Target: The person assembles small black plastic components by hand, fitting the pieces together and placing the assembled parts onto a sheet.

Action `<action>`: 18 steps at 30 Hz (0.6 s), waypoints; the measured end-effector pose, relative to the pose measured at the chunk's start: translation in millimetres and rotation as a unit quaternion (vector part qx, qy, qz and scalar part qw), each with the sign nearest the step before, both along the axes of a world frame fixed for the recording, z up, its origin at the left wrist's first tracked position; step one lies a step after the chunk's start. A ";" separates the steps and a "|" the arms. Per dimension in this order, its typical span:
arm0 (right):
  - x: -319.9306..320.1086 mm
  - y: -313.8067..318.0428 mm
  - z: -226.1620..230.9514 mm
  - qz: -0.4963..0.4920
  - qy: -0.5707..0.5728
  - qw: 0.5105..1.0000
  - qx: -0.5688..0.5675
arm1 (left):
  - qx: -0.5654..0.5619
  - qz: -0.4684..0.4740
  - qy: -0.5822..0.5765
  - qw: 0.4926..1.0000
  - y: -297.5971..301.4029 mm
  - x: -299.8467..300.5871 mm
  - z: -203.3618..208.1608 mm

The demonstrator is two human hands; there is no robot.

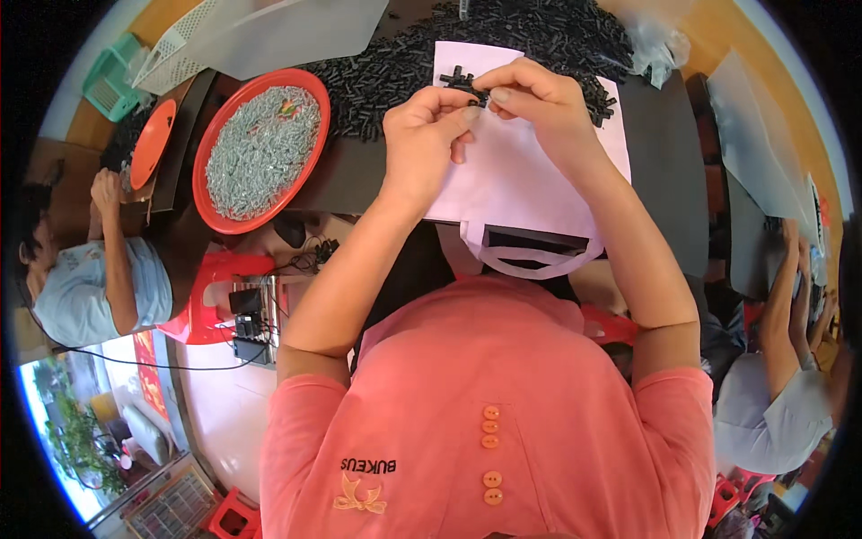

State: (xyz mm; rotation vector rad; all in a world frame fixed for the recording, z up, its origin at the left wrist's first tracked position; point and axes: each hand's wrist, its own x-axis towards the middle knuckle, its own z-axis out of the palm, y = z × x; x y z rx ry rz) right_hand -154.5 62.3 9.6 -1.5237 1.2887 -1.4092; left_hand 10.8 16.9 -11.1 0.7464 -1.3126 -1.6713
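Top centre, I see the left hand (424, 135) pinching a small black part (479, 102) between thumb and forefinger over a pale pink bag (521, 184); whether the right hand (541, 101), fingertips just beside, grips it too, I can't tell. Silvery pieces (260, 153) fill a red basin (199, 180), upper left.

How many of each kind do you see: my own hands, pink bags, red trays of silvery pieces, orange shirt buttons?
Left hand and right hand: 2
Pink bag: 1
Red tray of silvery pieces: 1
Orange buttons: 5
Total: 9
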 end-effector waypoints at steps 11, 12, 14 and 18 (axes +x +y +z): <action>-6.6 -3.3 -15.0 0.021 0.005 0.999 0.031 | -0.048 0.001 -0.040 0.998 5.9 -3.7 -5.8; -6.0 -3.3 -15.4 0.016 0.018 1.000 0.020 | -0.084 0.009 -0.053 0.995 5.9 -3.7 -8.5; -3.9 -2.8 -15.3 0.008 0.016 1.000 0.006 | -0.119 0.017 -0.067 0.991 6.2 -3.5 -9.7; -1.9 1.6 -12.2 0.012 0.050 0.998 -0.026 | -0.105 -0.001 -0.068 0.992 7.0 -1.5 -7.1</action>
